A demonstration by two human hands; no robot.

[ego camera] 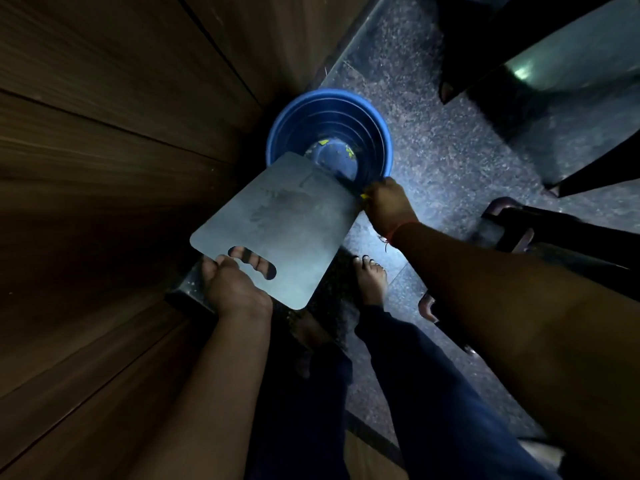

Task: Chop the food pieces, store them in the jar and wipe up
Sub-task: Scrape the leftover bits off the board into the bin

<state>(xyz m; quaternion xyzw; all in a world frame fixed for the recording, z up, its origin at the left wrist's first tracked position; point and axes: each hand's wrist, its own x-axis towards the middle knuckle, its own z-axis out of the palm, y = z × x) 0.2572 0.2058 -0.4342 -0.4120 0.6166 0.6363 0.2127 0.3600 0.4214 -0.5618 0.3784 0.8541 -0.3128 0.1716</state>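
The step in hand looks like clearing scraps off the cutting board (277,223) into the blue bucket (381,133) on the floor. The left hand (232,289) grips the board by its handle slot — fingers curled through the opening, thumb on the near edge — and holds it tilted so its far corner overhangs the bucket's rim. The right hand (386,202) sits at the board's right edge, just beside the bucket, clamped on something thin and dark with a bit of yellow at the fist; it may be a knife used as a scraper, but the light is too dim to be sure.

A few yellow-green scraps (349,152) lie in the bottom of the bucket. The board's face shows only smears, no clear pieces.

To do this well, keep the far corner over the bucket's opening, not over the dark speckled floor (450,150) around it. Scrape away from the handle toward the bucket in one even pass, holding the tilt steady — a wobble could send bits onto the floor near the bare foot (372,278) on the near side of the bucket.
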